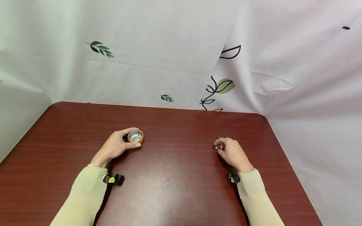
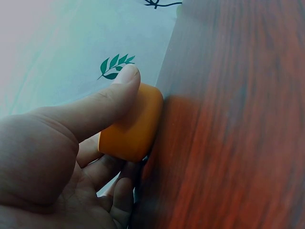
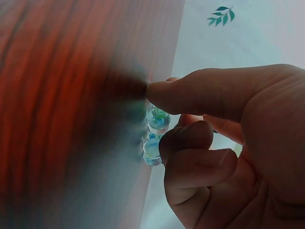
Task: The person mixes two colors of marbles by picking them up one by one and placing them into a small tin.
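My left hand (image 1: 117, 145) grips a small round tin (image 1: 140, 141), orange outside and silvery inside, its opening facing up. In the left wrist view, the thumb lies along the tin's orange side (image 2: 136, 126), and the tin's base is at the tabletop. On the right, my right hand (image 1: 233, 153) is down at the table with thumb and forefinger around small clear glass marbles (image 1: 217, 147). The right wrist view shows marbles (image 3: 158, 118) right by the thumb tip, with other fingers curled; the forefinger's tip is mostly hidden. Another marble (image 1: 219, 136) lies just beyond that hand.
Both hands work over a reddish-brown wooden table (image 1: 169, 175) with rounded far corners. A pale curtain (image 1: 147, 72) with leaf prints hangs behind it and along the sides. Each wrist wears a small black camera (image 1: 119, 179).
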Demonstrator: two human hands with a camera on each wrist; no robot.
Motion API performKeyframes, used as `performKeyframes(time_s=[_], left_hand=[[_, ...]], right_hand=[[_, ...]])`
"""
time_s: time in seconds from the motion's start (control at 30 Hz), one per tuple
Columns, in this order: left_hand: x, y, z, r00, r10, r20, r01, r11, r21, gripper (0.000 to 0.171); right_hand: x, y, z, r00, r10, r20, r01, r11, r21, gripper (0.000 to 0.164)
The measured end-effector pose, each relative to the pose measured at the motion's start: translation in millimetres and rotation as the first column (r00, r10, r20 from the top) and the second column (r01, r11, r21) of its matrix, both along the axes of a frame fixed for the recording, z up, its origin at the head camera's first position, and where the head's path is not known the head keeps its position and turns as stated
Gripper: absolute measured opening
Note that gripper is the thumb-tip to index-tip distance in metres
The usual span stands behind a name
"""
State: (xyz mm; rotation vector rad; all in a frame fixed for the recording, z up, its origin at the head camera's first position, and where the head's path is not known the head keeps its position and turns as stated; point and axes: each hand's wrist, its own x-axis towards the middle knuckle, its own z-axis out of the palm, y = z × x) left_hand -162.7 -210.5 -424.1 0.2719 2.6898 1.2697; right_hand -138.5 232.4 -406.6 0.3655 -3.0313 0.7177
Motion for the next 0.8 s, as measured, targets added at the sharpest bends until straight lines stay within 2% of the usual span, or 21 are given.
performKeyframes(time_s=[0.8], left_hand=[[0.7,1.0,0.9,1.000,-0.003,-0.010,0.003,1.000,-0.003,0.066]], right_hand=[[0.4,1.1,-1.6,1.000,-0.004,0.012,0.004,1.000,-0.006,0.021]])
